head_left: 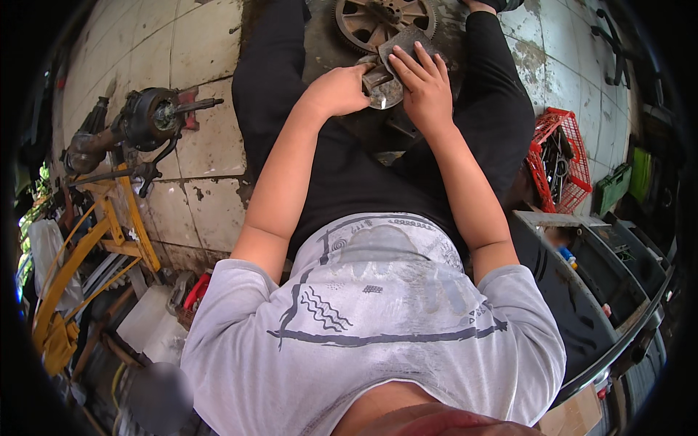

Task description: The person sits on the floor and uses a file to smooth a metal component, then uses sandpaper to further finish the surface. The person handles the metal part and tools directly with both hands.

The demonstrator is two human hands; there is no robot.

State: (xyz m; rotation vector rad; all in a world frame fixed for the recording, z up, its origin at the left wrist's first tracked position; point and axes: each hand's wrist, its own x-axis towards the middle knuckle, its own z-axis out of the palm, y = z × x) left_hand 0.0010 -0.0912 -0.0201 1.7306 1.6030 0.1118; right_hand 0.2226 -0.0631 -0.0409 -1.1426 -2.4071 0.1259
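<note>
Between my black-trousered legs, my left hand is closed around the left side of a small round metal part with a shiny face and a raised bar-like section. My right hand lies with fingers stretched and spread over a dark grey, rough-looking flat piece, perhaps an abrasive sheet. This flat piece rests against or just above the metal part's upper right; whether they touch I cannot tell. Right behind them lies a brown, rusty toothed wheel with spokes, like a flywheel. Its near edge is partly covered by the flat piece.
At left, a greasy axle-like assembly rests on a yellow metal frame. A red plastic basket of metal tools stands at right, beside a green case. Nearer is a dark open tray-like box. Stained tiles cover the floor.
</note>
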